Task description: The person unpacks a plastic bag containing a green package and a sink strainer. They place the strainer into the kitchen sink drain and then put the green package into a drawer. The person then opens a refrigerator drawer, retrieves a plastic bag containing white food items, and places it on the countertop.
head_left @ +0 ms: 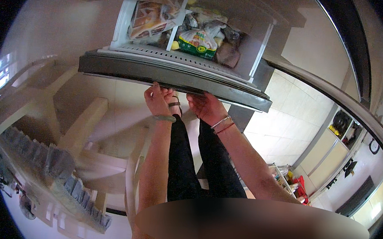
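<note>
1. Drawer (156, 52): pulled out, ahead of the person at the top of the view, interior visible from above. Dark front panel (177, 75) faces the person, running slightly down to the right.
2. Left hand (158, 100): at the lower edge of the front panel, left of its middle, touching it. Fingers bent, thumb up at the edge. Greenish bangle (164, 117) on the wrist.
3. Right hand (206, 108): same lower edge, a little further right, well short of the panel's right end. Fingers bent up to the edge. Silver bangle (220, 122) and red band (224, 128) on the wrist.
4. Grip: both hands in contact with the panel edge, fingers curled. Fingertips partly hidden; can't tell whether either grip is closed on it or just resting there.
5. Drawer contents: white divider (179, 23) splits it. Left of it, clear bag (155, 18) with brownish contents. Right of it, green-and-yellow package (197, 43), small yellow item (175, 45) beside the divider, brown item (228, 55) toward the right.
6. Below the hands: legs in black trousers (183, 156), sandalled foot (175, 106) just under the left hand.
7. Left side: pale wooden chair (84, 123), grey ruffled cloth (55, 161) nearer the person.
8. Right side: pale floor tiles (281, 110), red item (301, 184) by a small rack.
</note>
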`<move>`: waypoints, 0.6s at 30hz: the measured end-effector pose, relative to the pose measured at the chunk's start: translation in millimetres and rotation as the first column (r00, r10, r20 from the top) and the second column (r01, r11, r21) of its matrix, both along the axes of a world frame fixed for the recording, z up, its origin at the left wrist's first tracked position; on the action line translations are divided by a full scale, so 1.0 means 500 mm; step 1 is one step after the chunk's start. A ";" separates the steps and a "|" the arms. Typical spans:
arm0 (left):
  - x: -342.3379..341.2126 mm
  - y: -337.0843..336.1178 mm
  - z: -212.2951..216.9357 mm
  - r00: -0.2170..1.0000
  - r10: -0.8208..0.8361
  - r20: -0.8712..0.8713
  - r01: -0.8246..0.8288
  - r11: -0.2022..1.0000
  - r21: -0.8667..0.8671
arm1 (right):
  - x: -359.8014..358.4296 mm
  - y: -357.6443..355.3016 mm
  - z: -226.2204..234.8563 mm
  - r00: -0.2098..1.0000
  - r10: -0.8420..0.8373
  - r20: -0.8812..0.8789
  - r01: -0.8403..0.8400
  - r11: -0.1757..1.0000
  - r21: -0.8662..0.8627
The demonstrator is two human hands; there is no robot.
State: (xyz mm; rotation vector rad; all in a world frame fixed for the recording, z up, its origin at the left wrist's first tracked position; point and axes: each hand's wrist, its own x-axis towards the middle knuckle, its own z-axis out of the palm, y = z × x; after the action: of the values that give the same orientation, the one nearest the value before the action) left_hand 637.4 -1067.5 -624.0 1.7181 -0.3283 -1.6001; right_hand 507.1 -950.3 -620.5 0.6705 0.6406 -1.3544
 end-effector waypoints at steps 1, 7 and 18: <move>0.005 -0.007 -0.002 1.000 -0.011 -0.018 0.011 1.000 0.011 | 0.002 0.001 -0.004 1.000 -0.005 -0.009 0.005 0.999 0.052; -0.002 -0.019 0.004 0.997 -0.059 0.039 0.057 0.997 0.056 | 0.006 0.006 -0.021 1.000 0.001 -0.028 0.001 0.996 0.084; 0.014 -0.015 -0.013 0.994 -0.079 -0.081 0.079 0.997 -0.005 | 0.011 -0.001 0.005 0.982 0.071 -0.175 -0.041 0.985 0.170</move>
State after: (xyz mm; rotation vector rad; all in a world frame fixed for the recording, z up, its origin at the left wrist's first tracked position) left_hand 644.5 -1074.8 -630.5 1.6526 -0.3612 -1.7207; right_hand 512.5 -950.9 -617.9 0.6615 0.9199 -1.3281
